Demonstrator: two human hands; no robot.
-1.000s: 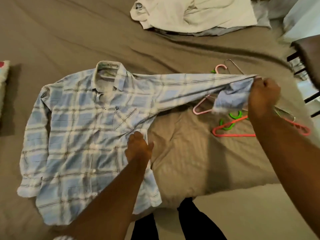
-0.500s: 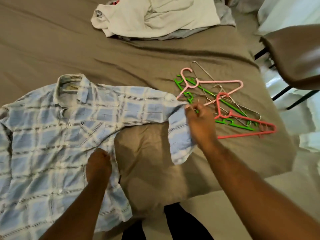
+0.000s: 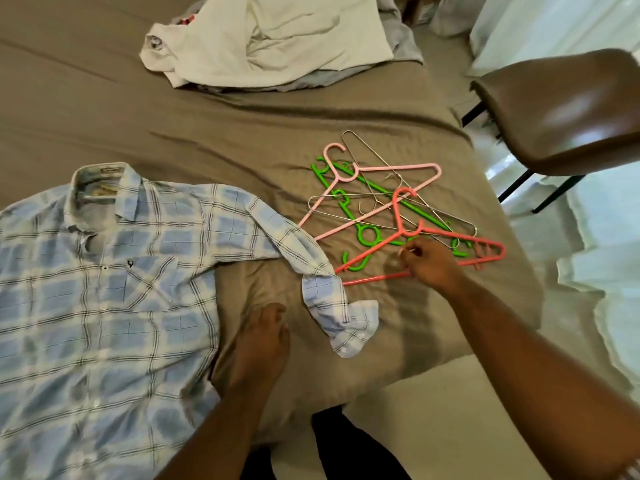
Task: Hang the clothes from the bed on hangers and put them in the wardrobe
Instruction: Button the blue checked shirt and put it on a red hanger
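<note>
Since the frame half a second back, my right grip (image 3: 429,266) has let go of the sleeve (image 3: 277,233) and crossed to the hangers. Its fingers are curled over the lower bar of the coral hanger (image 3: 374,278), and I cannot tell whether they have closed on it. My left grip (image 3: 265,341) has slid off the shirt (image 3: 104,289) and rests loosely, holding nothing, on the bed (image 3: 173,116) just beside the shirt's side seam, near the bed's near edge. The coral hanger lies tangled on top of a pink hanger (image 3: 398,167), green hangers (image 3: 360,268) and wire hangers (image 3: 374,148) toward the bed's right edge. A chair (image 3: 571,109) stands beyond that edge. A heap of white clothes (image 3: 277,36) sits at the far edge. The blue plaid shirt lies flat, front up and buttoned, at the left, its dropped sleeve bent with the cuff (image 3: 353,327) crumpled between my grips.
</note>
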